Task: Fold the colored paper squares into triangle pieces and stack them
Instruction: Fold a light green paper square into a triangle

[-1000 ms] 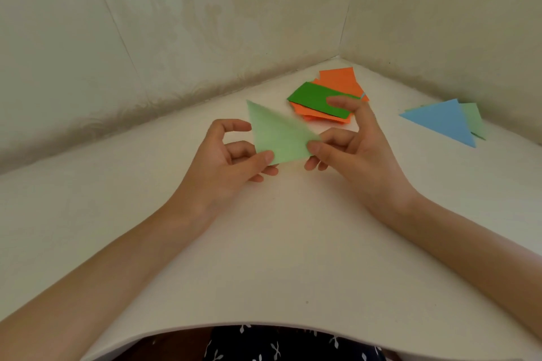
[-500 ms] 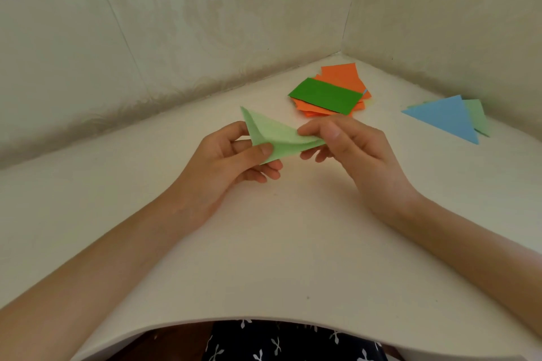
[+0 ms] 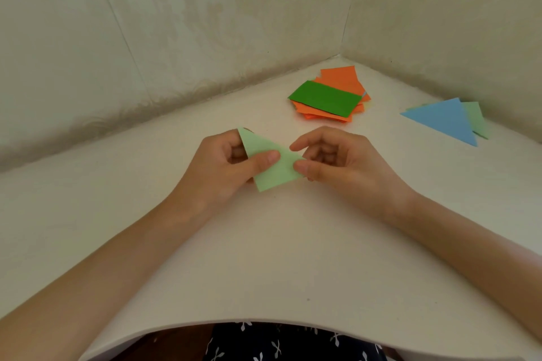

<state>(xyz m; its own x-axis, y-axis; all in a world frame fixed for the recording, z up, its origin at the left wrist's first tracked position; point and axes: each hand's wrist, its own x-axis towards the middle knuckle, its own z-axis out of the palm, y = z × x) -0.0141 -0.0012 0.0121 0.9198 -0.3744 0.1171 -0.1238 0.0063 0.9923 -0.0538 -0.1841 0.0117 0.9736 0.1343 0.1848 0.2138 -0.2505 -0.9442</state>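
Observation:
A light green paper triangle (image 3: 274, 168) is held just above the white table, between both hands. My left hand (image 3: 225, 168) grips its left side, thumb pressed on top and fingers curled behind. My right hand (image 3: 337, 163) pinches its right corner between thumb and curled fingers. A pile of unfolded squares (image 3: 328, 95), dark green on top of orange ones, lies further back near the wall corner. A folded blue triangle (image 3: 443, 119) lies on a folded light green triangle (image 3: 476, 120) at the right.
The white table (image 3: 278, 258) fills the corner between two pale patterned walls. Its curved front edge runs along the bottom, with dark patterned clothing below it.
The green paper went from a large open triangle to a smaller folded one. Both hands have closed in on it and lowered slightly toward the table.

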